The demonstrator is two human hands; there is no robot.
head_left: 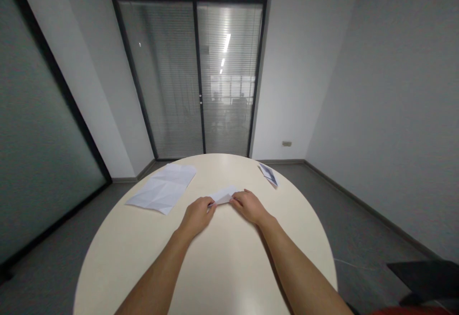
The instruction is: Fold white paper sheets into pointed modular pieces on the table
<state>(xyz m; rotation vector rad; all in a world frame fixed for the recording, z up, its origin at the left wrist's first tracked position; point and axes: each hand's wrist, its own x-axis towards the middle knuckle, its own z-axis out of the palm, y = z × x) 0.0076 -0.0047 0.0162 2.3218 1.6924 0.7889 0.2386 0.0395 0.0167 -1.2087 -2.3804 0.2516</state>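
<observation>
Between my two hands is a small folded piece of white paper (223,195), low over the table or resting on it. Its left end is pinched by my left hand (198,215), thumb and fingers closed. At the right end, my right hand (249,206) grips the paper's near corner with thumb and fingertips. Part of the paper is hidden behind the fingers. Left of my hands, a larger creased white sheet (163,188) lies spread out on the table.
The round cream table (222,257) carries everything. Toward its far right edge lies a folded paper or leaflet (268,174) with a dark printed patch. A black chair part (426,276) shows at the lower right. Glass doors with blinds (201,81) stand beyond the table.
</observation>
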